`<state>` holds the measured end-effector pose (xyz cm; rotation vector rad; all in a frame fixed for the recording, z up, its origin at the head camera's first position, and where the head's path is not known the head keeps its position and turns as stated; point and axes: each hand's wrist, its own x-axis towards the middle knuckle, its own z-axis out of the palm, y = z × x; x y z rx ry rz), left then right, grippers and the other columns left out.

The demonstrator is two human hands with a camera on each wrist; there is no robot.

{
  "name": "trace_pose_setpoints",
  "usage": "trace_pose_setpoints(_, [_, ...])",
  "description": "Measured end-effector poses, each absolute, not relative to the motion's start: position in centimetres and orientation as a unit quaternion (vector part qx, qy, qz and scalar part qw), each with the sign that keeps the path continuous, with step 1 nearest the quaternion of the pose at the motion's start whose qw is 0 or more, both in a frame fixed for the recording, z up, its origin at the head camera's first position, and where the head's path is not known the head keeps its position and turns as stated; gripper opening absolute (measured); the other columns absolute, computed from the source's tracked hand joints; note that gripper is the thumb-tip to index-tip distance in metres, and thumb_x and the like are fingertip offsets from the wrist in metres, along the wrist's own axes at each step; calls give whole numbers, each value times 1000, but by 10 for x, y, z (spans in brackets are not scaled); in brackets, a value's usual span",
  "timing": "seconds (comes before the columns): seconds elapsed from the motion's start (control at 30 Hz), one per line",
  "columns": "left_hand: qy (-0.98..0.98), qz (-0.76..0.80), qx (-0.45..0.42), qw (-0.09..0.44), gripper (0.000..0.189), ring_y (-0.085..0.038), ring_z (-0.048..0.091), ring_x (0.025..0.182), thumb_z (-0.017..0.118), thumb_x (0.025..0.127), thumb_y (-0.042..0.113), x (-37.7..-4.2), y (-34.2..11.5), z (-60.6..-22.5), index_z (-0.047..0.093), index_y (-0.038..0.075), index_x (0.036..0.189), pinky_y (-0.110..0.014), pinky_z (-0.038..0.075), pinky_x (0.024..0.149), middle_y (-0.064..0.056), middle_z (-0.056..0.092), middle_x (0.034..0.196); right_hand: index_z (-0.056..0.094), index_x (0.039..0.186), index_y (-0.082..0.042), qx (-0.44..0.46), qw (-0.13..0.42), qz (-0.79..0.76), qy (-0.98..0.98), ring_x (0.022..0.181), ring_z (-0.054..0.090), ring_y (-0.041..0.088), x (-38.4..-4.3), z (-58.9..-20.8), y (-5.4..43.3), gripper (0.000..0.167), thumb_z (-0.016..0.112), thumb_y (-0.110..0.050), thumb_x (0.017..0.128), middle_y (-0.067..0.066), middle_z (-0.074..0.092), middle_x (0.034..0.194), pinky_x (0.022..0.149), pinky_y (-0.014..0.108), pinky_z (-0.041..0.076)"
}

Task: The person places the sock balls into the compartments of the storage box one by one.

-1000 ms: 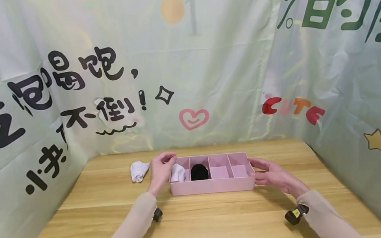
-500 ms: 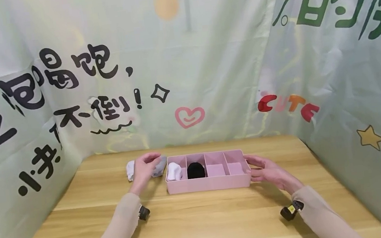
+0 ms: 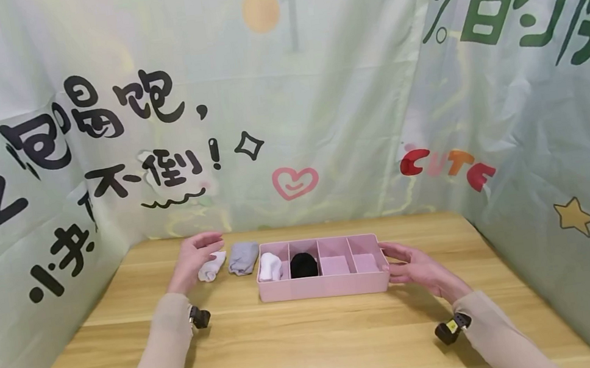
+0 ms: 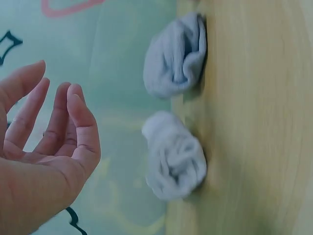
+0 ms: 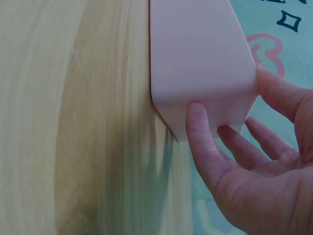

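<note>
Your L hand (image 3: pixel 194 261) was held just above the table (image 3: pixel 315 347), fingers relaxed and softly bent, w/ a wide gap betw. thumb and fingertips. Nearest to it was the white bundle (image 3: pixel 212 268), rolled cloth on the tabletop; the L wrist view showed a visible gap betw. hand and cloth. The grey bundle (image 3: pixel 243 259) lay just to the right of that one, betw. it and the pink box (image 3: pixel 323 287).

Your R hand (image 3: pixel 421 270) had its fingers spread, fairly straight — tips against the right end of the box. The box sat upright toward the back of the table, its long side facing you, w/ 4 comps. in a row. A second white bundle (image 3: pixel 270 267) was in the leftmost comp.; a round black item (image 3: pixel 303 266) was in the next one — material too hard to tell. Behind it all hung a pale printed curtain (image 3: pixel 347 110).
</note>
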<state>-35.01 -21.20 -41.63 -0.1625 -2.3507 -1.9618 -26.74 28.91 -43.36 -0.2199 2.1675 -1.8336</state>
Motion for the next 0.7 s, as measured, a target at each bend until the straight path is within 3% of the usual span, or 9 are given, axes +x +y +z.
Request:
trace_pose_setpoints(0.23, [-755,-656,-21,8,45,-2,64,92,68,92,9,-354,-227,-427,55,-5,133,-33,54,89,3,71,110,23,154,-1,-78,142,-634,756,134,43,45,-268,-434,291,71,61,-4,95,28,20,158,95,41,53])
trace_pose_setpoints(0.47, [-764,-645,-3,6,49,-4,61,94,68,91,9,-357,-239,-435,52,-3,135,-27,53,85,-15,62,129,22,154,0,-85,143,-633,756,134,42,46,-269,-436,292,72,62,-5,94,29,19,158,95,41,53])
trace_pose_setpoints(0.57, [-773,-634,-5,-5,51,-12,60,104,68,90,7,-359,-246,-437,51,-1,137,-29,53,90,-22,52,140,22,154,0,-78,144,-634,756,135,41,46,-269,-437,292,71,61,-3,95,29,19,158,95,41,53])
trace_pose_setpoints(0.7, [-788,-615,-6,-33,58,-31,50,125,68,89,6,-360,-254,-438,45,1,142,-42,46,103,-24,41,149,22,154,0,-78,146,-635,755,136,39,47,-269,-436,291,70,60,-2,95,28,19,159,96,41,53])
